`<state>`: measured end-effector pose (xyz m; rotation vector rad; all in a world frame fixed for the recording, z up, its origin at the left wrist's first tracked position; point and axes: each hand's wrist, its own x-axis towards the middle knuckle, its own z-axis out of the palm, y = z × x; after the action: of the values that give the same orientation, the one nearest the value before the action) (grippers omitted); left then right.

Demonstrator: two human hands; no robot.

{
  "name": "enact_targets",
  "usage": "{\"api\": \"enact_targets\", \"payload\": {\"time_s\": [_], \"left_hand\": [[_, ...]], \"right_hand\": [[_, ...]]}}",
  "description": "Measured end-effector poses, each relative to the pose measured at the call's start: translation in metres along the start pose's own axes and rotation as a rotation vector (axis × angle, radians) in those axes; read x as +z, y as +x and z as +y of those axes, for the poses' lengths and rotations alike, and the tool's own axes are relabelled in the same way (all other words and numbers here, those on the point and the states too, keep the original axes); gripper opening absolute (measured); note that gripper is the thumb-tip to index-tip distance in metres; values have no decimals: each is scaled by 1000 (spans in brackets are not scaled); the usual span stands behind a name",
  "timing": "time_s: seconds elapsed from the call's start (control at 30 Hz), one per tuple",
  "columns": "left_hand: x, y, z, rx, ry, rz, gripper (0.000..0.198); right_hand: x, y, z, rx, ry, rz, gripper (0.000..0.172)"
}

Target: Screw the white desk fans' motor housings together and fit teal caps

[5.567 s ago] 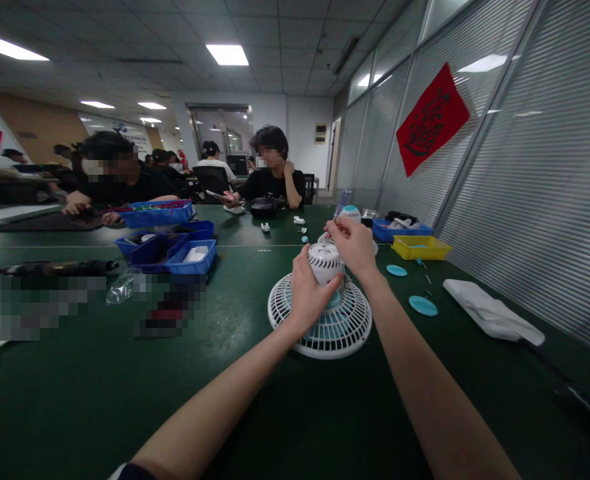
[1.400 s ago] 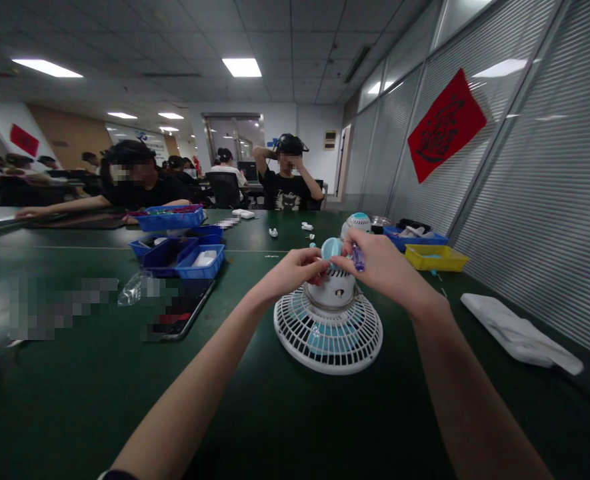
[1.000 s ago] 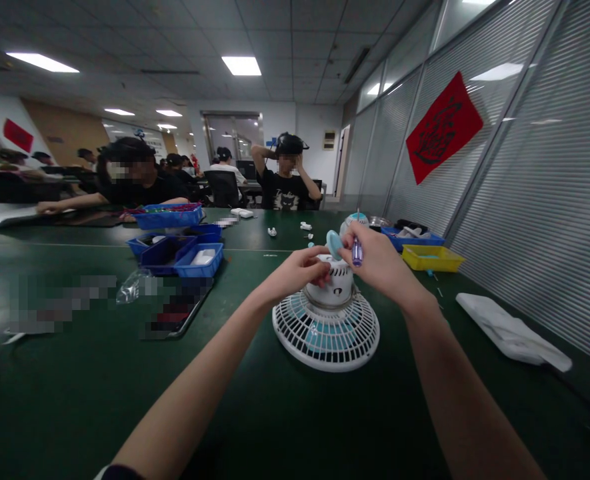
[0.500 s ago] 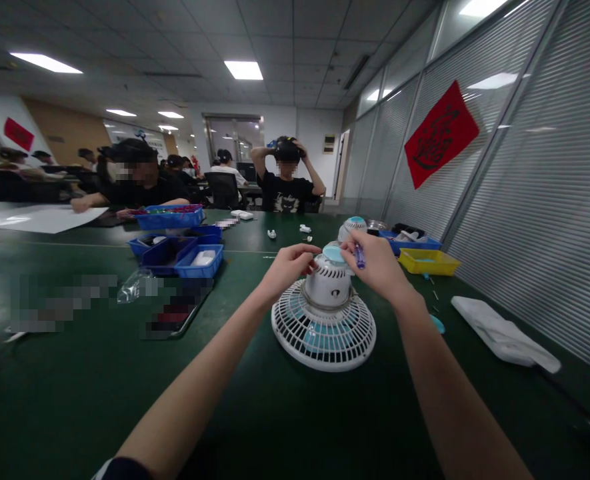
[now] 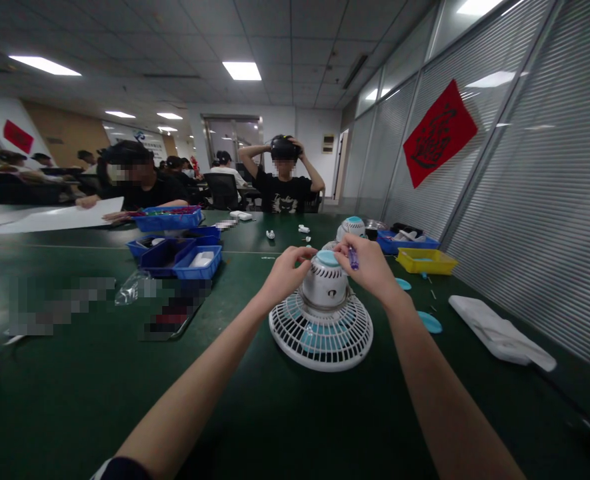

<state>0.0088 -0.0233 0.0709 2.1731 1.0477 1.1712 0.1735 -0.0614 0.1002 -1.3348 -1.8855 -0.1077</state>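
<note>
A white fan head [image 5: 322, 327] lies grille-down on the table, its pale blue blades showing through the bars and its motor housing [image 5: 325, 288] pointing up. On top of the housing sits a light-blue round cap [image 5: 328, 258]. My left hand [image 5: 289, 270] has its fingers curled at the cap's left edge. From the other side, my right hand [image 5: 367, 267] touches the cap's right edge with thumb and fingertips. A screwdriver with a clear purple handle [image 5: 353, 259] is tucked in that same hand; its shaft is hidden.
Behind the fan head stands another white fan unit [image 5: 352, 228]. Light-blue caps [image 5: 429, 322] and small screws lie to the right, near a yellow bin [image 5: 427, 261]. Blue bins [image 5: 199, 261] and a phone [image 5: 177, 313] are left. Two people sit across the green table [image 5: 245, 413].
The cap, tilted above the housing before, now lies flatter and lower on it. Both hands have come down slightly with it. The view has shifted a little.
</note>
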Motion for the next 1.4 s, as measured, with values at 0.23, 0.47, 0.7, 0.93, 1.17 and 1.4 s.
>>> {"api": "enact_targets", "payload": {"time_s": [0.23, 0.47, 0.7, 0.93, 1.17, 1.4], "left_hand": [[-1, -4, 1, 154, 249, 10, 28], [-2, -5, 2, 179, 342, -21, 32], [-3, -7, 4, 178, 426, -64, 33], [-5, -7, 6, 201, 530, -91, 36], [-8, -7, 6, 233, 553, -114, 35], [-10, -8, 9, 236, 569, -115, 33]], "right_hand": [[5, 0, 0, 7, -39, 32, 22], [3, 0, -2, 12, -72, 31, 22], [4, 0, -3, 3, -61, 23, 22], [5, -1, -4, 2, -93, 40, 19], [2, 0, -5, 33, -102, 6, 23], [-1, -1, -2, 12, -32, -27, 21]]}}
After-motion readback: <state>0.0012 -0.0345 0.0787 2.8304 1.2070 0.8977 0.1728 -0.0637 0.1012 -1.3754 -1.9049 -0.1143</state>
